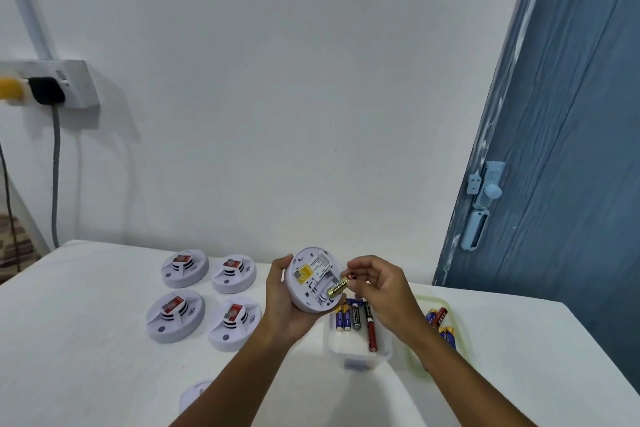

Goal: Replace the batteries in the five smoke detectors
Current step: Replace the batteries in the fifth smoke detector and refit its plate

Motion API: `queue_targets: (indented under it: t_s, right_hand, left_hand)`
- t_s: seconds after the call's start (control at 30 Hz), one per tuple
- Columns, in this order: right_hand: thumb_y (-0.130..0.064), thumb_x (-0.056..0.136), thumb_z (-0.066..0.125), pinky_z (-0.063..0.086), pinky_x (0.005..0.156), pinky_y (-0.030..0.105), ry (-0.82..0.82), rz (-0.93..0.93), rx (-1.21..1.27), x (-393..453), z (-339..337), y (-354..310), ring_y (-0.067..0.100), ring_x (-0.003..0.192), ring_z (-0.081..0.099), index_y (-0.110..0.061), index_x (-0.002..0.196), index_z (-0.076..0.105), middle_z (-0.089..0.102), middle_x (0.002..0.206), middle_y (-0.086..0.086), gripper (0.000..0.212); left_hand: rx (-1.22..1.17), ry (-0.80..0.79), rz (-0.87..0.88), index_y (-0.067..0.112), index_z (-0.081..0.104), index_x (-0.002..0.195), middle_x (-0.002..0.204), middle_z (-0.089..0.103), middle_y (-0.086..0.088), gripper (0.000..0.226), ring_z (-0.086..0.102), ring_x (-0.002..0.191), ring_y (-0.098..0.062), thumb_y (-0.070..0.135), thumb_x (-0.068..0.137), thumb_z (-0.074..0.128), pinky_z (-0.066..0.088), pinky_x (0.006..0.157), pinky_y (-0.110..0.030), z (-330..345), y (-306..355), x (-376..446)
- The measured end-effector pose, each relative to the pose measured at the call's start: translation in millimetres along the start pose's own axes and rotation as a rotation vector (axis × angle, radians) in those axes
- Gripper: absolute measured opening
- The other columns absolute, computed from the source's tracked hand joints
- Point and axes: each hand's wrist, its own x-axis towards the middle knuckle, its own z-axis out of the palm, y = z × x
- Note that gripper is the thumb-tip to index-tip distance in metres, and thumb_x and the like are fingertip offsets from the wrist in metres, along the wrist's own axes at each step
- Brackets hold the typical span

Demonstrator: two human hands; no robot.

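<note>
My left hand (282,302) grips a white smoke detector (310,279), tilted up so its back with a yellow label faces me. My right hand (379,284) pinches a gold battery (340,285) whose lower end sits at the detector's open battery slot. Several other white detectors with red labels (185,269) (233,274) (175,315) (233,322) lie face up in a square to the left. A round white piece (194,393) shows near my left forearm, partly hidden.
A clear tub (358,350) under my hands holds several blue, black and red batteries (370,326). A green-rimmed lid (414,357) to the right carries more batteries (438,317). White table, wall socket with plugs (52,85) at left, blue door (554,166) at right.
</note>
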Motion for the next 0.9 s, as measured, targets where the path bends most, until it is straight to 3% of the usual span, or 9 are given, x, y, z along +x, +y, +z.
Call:
queue_targets:
  t_s: [0.23, 0.33, 0.4, 0.57, 0.77, 0.9]
  right_hand:
    - [0.003, 0.085, 0.064, 0.051, 0.069, 0.018, -0.063, -0.056, -0.214, 11, 0, -9, 0.0, 0.075, 0.064, -0.022, 0.09, 0.073, 0.072, 0.088, -0.003, 0.027]
    - [0.004, 0.084, 0.065, 0.054, 0.074, 0.022, -0.028, -0.113, -0.234, 10, 5, -6, 0.005, 0.082, 0.063, -0.015, 0.095, 0.075, 0.066, 0.092, -0.003, 0.025]
    - [0.005, 0.083, 0.065, 0.052, 0.074, 0.018, 0.003, -0.153, -0.269, 7, 10, -4, 0.004, 0.084, 0.061, -0.011, 0.098, 0.075, 0.061, 0.09, -0.004, 0.024]
    - [0.002, 0.08, 0.068, 0.052, 0.069, 0.02, 0.094, -0.262, -0.336, -3, 21, 4, 0.003, 0.087, 0.062, -0.016, 0.099, 0.076, 0.067, 0.091, -0.008, 0.027]
    - [0.009, 0.083, 0.055, 0.05, 0.08, 0.013, 0.138, -0.275, -0.358, -20, 33, 20, -0.004, 0.105, 0.057, -0.022, 0.123, 0.061, 0.064, 0.109, -0.006, 0.051]
    - [0.003, 0.082, 0.047, 0.047, 0.086, 0.01, 0.132, -0.315, -0.398, -26, 36, 22, -0.005, 0.113, 0.054, -0.026, 0.126, 0.055, 0.062, 0.114, -0.008, 0.053]
  left_hand:
    - [0.006, -0.039, 0.013, 0.007, 0.067, 0.101, 0.103, 0.063, -0.02, 0.045, 0.055, 0.095, -0.037, 0.043, 0.084, 0.046, 0.038, 0.094, -0.051, 2, 1, -1]
    - [-0.016, -0.058, 0.017, 0.008, 0.067, 0.102, 0.102, 0.063, -0.019, 0.044, 0.055, 0.093, -0.035, 0.043, 0.082, 0.047, 0.04, 0.09, -0.049, 3, 2, -1]
    - [-0.026, -0.071, 0.016, 0.009, 0.067, 0.104, 0.102, 0.062, -0.018, 0.045, 0.056, 0.091, -0.033, 0.042, 0.08, 0.049, 0.041, 0.087, -0.046, 3, 2, 0]
    - [-0.034, -0.042, 0.027, 0.009, 0.065, 0.105, 0.102, 0.063, -0.017, 0.046, 0.055, 0.092, -0.031, 0.042, 0.075, 0.053, 0.041, 0.087, -0.044, -1, 3, 1]
    - [-0.033, 0.014, 0.043, 0.008, 0.065, 0.103, 0.094, 0.067, -0.019, 0.047, 0.056, 0.091, -0.035, 0.046, 0.085, 0.044, 0.041, 0.088, -0.047, -8, 5, 3]
    - [-0.039, 0.009, 0.047, 0.01, 0.065, 0.102, 0.1, 0.065, -0.018, 0.045, 0.055, 0.092, -0.035, 0.046, 0.086, 0.043, 0.041, 0.088, -0.047, -12, 3, 3]
